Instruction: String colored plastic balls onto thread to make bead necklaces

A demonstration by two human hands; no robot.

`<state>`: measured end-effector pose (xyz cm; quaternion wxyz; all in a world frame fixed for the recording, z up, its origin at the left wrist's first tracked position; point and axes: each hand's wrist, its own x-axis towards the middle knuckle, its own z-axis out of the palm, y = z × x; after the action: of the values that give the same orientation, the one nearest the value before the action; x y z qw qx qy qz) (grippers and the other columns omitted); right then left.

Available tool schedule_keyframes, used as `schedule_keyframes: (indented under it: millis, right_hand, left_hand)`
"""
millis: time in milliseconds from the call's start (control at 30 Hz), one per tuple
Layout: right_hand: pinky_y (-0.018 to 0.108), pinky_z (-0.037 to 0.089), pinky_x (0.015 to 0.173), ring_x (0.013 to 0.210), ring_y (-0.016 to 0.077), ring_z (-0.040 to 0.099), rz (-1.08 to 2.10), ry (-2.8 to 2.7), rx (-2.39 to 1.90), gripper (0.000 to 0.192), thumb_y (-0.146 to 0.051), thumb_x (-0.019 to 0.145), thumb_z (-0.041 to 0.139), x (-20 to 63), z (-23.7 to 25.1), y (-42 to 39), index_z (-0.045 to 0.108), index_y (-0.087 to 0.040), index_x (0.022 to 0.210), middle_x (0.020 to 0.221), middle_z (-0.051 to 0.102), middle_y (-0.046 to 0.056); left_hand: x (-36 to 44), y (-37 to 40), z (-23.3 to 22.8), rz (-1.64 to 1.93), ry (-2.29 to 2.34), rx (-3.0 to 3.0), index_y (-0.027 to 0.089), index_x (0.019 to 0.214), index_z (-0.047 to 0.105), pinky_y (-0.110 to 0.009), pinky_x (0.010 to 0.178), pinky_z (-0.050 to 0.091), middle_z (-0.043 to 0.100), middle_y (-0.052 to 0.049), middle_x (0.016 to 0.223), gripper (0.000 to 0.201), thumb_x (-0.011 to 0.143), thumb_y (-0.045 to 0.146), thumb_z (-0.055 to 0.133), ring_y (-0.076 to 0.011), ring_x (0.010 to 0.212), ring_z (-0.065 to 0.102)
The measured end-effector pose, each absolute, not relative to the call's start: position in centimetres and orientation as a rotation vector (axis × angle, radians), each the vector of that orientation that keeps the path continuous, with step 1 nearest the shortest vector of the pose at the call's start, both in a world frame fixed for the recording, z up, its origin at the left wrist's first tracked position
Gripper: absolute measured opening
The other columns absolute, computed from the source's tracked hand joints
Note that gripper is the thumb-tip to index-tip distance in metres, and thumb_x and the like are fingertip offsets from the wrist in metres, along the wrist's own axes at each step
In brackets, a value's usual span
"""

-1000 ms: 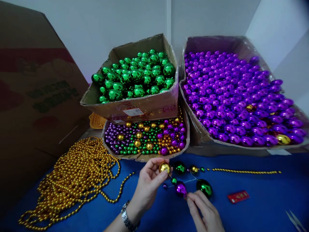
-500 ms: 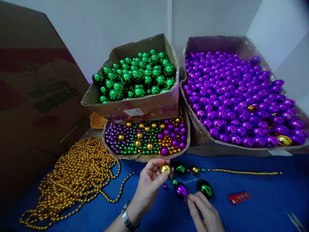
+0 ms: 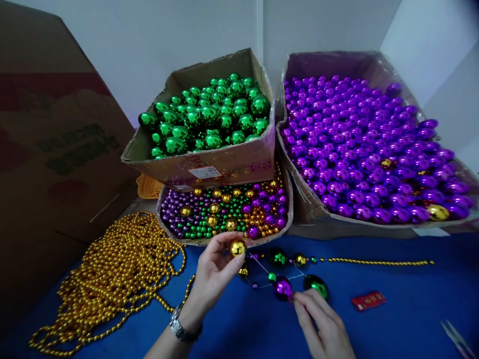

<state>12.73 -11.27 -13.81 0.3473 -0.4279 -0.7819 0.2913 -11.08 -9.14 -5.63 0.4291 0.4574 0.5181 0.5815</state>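
My left hand [image 3: 219, 267], wearing a metal watch, pinches a gold ball bead [image 3: 238, 248] between thumb and fingers in front of the mixed-bead box. A pale string runs from it down to a small green bead [image 3: 271, 276] and a purple ball bead [image 3: 283, 288]. Beside the purple bead, my right hand [image 3: 322, 319] is closed in a pinch; its fingertips touch the bead's lower edge or the string there. Behind the hands lie a large green bead [image 3: 315, 285], another green bead [image 3: 278, 257] and a gold bead [image 3: 300, 259] on the string.
A pile of gold bead chain [image 3: 119, 274] lies at the left on the blue table. Cardboard boxes hold green balls [image 3: 209, 114], purple balls [image 3: 359, 144] and mixed small beads [image 3: 224, 214]. To the right are a red packet [image 3: 368, 301] and tweezers [image 3: 458, 339].
My left hand has moved left with the gold bead, drawing it away from the green bead so more string shows between them. My right hand stays nearly in place by the purple bead.
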Motion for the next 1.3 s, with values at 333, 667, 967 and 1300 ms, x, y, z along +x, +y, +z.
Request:
schedule_keyframes:
  millis: [333, 667, 967, 1300]
  right_hand:
    - [0.019, 0.052, 0.066, 0.078, 0.0146, 0.064, 0.633, -2.061, -1.063, 0.021, -0.020, 0.094, 0.041, 13.3, -13.8, -10.4, 0.057, -0.022, 0.106, 0.087, 0.060, 0.005]
    - [0.026, 0.050, 0.063, 0.073, 0.0167, 0.059, 0.278, -2.166, -0.952, 0.027, -0.009, 0.089, 0.042, 14.0, -13.9, -9.7, 0.057, -0.018, 0.110, 0.083, 0.056, 0.008]
    - [0.023, 0.050, 0.061, 0.071, 0.0146, 0.056, 0.311, -2.361, -0.827, 0.033, -0.003, 0.086, 0.037, 14.7, -12.6, -7.8, 0.062, -0.017, 0.102, 0.079, 0.054, 0.007]
    - [0.021, 0.051, 0.061, 0.068, 0.0133, 0.061, 0.651, -2.153, -1.016, 0.024, -0.018, 0.093, 0.039, 15.1, -13.0, -9.0, 0.057, -0.021, 0.108, 0.084, 0.059, 0.006]
  left_hand:
    - [-11.5, -9.5, -5.6, 1.242, 1.243, 1.252, 0.019, 0.115, 0.054, -0.028, 0.086, 0.048, 0.059, -0.009, 0.118, 0.036, 0.080, 0.019, 0.063, -0.0188, 0.101, 0.058]
    - [-12.3, -9.1, -4.2, 0.881, 1.303, 1.974, 0.023, 0.121, 0.054, -0.039, 0.095, 0.041, 0.058, -0.009, 0.121, 0.040, 0.082, 0.022, 0.060, -0.0235, 0.111, 0.051]
    - [-13.0, -8.5, -1.8, 0.470, 1.072, 2.119, 0.023, 0.112, 0.064, -0.033, 0.076, 0.046, 0.068, -0.009, 0.096, 0.036, 0.077, 0.030, 0.065, -0.0232, 0.086, 0.061]
    - [-12.6, -8.5, -3.6, 1.186, 1.241, 1.215, 0.021, 0.108, 0.064, -0.034, 0.085, 0.047, 0.064, -0.008, 0.109, 0.029, 0.079, 0.022, 0.064, -0.0220, 0.098, 0.059]
